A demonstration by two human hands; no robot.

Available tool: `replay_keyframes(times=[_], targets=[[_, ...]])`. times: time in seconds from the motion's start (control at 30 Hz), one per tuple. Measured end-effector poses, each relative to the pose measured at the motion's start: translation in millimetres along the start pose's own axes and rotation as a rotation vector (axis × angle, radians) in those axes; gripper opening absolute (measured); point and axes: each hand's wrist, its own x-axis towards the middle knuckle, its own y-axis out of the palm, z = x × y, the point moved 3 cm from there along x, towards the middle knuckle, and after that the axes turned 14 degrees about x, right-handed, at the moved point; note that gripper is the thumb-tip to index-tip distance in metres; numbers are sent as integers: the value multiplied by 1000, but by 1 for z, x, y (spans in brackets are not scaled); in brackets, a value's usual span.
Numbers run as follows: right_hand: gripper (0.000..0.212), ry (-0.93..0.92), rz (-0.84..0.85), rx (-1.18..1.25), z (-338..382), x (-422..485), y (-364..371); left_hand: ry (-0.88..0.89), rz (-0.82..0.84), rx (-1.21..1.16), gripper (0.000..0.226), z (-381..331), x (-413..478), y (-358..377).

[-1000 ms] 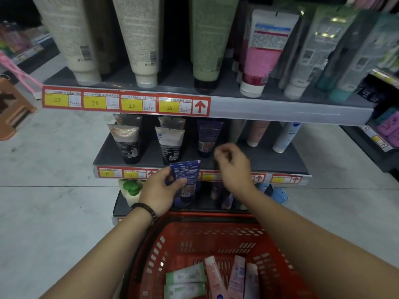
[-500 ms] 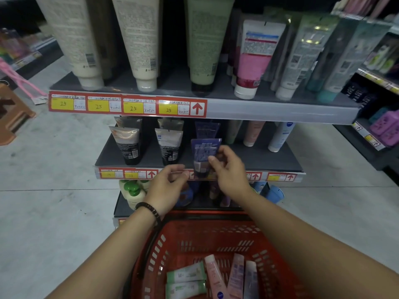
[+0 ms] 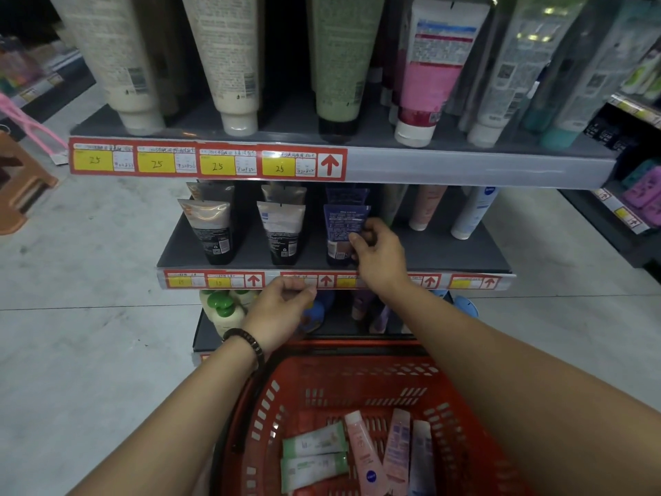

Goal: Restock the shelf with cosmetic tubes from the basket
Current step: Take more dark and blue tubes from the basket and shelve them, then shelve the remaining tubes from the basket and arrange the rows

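Dark blue tube [image 3: 342, 230] upright on middle shelf [image 3: 447, 255]; pastel tubes [image 3: 365, 456] flat in red basket [image 3: 465, 442].

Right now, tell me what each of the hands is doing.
Left hand: loosely curled at the middle shelf's front edge, holding nothing visible.
Right hand: gripping the dark blue tube standing on that shelf.

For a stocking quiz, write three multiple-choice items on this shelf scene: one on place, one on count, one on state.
1. Where does the dark blue tube stand?
A. top shelf
B. middle shelf
C. in the basket

2. How many yellow price tags reading 25 are on the top shelf strip?
A. two
B. four
C. six

3. What is the right hand doing?
A. gripping the blue tube
B. hanging empty
C. reaching into the red basket

Key: 1 B, it stands upright on the middle shelf; 2 B, four tags show; 3 A, its fingers touch the tube's side.
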Motion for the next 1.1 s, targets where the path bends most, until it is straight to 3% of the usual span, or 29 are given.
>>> replay_keyframes(times=[0.3, 0.47, 0.63, 0.7, 0.83, 0.9, 1.0, 1.07, 1.1], targets=[[17, 17, -5, -34, 3, -2, -6, -3, 80, 192, 61, 1, -7, 4], [48, 13, -74, -70, 10, -19, -19, 12, 145, 320, 23, -2, -14, 7], [16, -93, 3, -165, -16, -94, -52, 63, 235, 610, 22, 10, -32, 15], [12, 24, 56, -181, -48, -128, -69, 12, 304, 634, 18, 22, -40, 25], [22, 432, 164, -366, -130, -181, -100, -272, 484, 462, 18, 60, -55, 63], [31, 580, 319, -460, -168, -203, -103, -297, 502, 545, 16, 84, -54, 82], [18, 719, 466, -523, -206, -227, -100, -286, 502, 705, 11, 128, -46, 116], [28, 742, 553, -569, -224, -236, -92, -286, 499, 882, 9, 159, -43, 131], [32, 739, 598, -585, -230, -237, -85, -292, 501, 978, 24, 178, -41, 138]])
